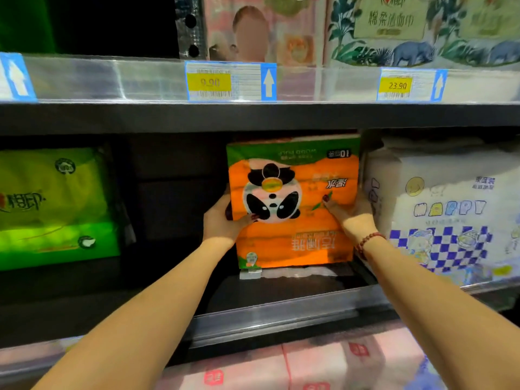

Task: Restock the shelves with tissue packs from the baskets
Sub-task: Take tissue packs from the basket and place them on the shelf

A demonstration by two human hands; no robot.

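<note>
An orange and green tissue pack (292,235) with a panda print stands upside down on the middle shelf (281,308). My left hand (222,220) grips its left side, thumb across the front. On the pack's right side, my right hand (351,212) holds it, a red bead bracelet on the wrist. The pack's bottom edge rests on the dark shelf floor, close beside a white pack to its right. No basket is in view.
A green tissue pack (53,206) stands at the left of the same shelf, with a dark gap between it and the orange pack. A white checked pack (441,215) sits at the right. Price tags (225,81) line the shelf above. Pink packs (309,367) lie on the shelf below.
</note>
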